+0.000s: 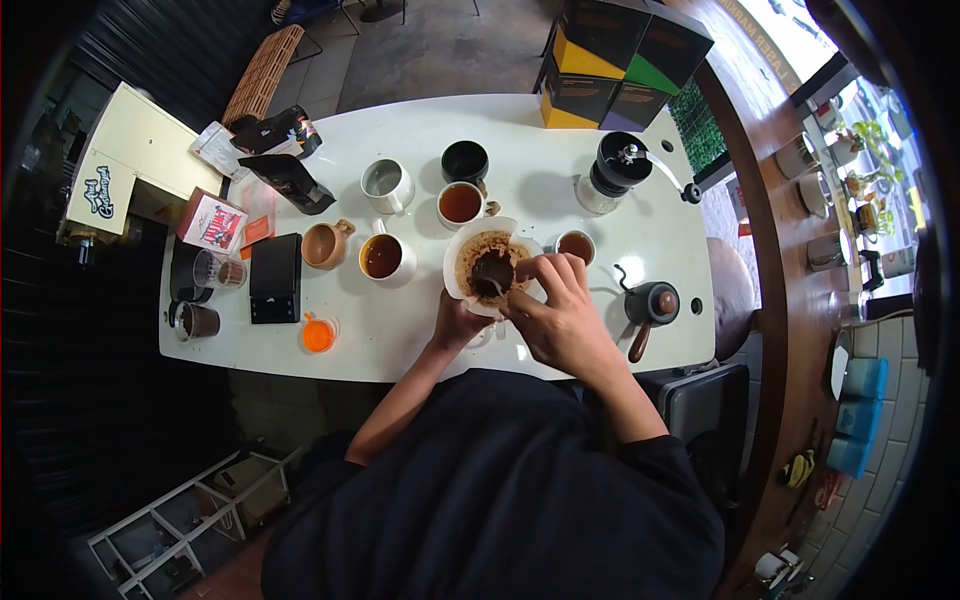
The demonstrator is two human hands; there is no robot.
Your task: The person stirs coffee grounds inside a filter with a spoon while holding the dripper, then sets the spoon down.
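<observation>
Left hand [462,322]: we have it closed around the near left side of the paper filter [453,250], narrow grip; part of the fingers is hidden under the filter, and we can't tell if they touch a holder below. Right hand [560,308]: we see it over the right rim, fingers bent and tips drawn close together above the opening. Something thin and pale shows by those tips; too small for us to say what, so we can't tell if the right hand holds it.

The filter sits between both hands, mouth up, open toward us. Inside we get dark wet coffee grounds [490,272], with more stuck up the wall.

Around the grip, on the white table [540,130]: just beyond the filter, a cup of reddish-brown liquid [461,205], black cup [465,160] behind it. Left of the grip, a white mug [398,262] with dark amber liquid, then a brown cup [322,246], then a black scale [275,280]; nearer us, an orange cup [318,334]. Beyond the white mug, a grey-white mug [388,187]. Just past the right hand, a small glass [575,247] of brown liquid; farther off, a hand grinder [618,168]. Right of the grip, well apart, a dark kettle [655,300], wooden handle toward us.
</observation>
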